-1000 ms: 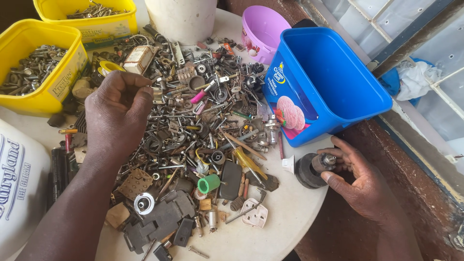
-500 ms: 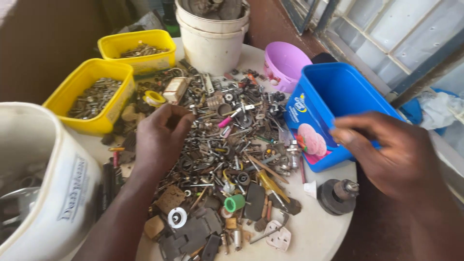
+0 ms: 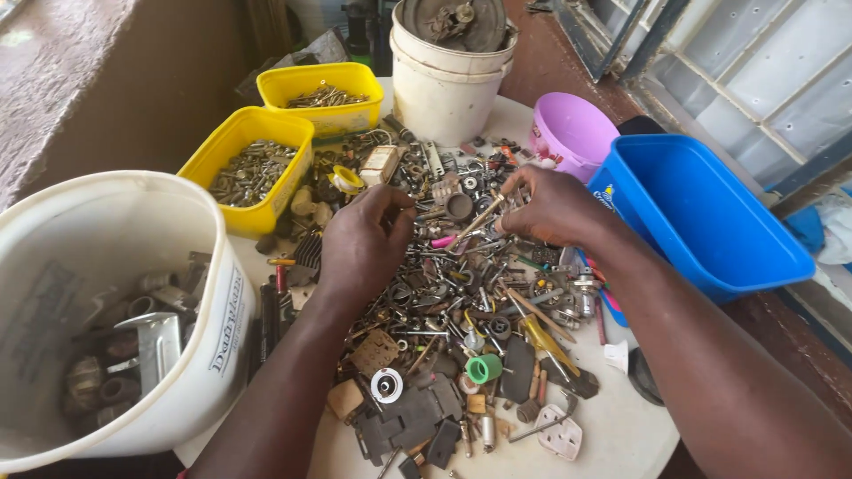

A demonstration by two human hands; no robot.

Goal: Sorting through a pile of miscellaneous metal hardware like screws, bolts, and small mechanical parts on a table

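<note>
Two hands' grip amid hardware pile (image 3: 461, 293), right hand (image 3: 555, 208), left hand (image 3: 359, 244)

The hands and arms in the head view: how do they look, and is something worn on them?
Both the left hand and the right hand are bare, without gloves, rings or a watch. The forearms are bare too; no sleeve shows within the picture.

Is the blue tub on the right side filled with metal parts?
No, the blue tub shows only its bare blue inside, while the metal parts lie in a pile on the round table.
</note>
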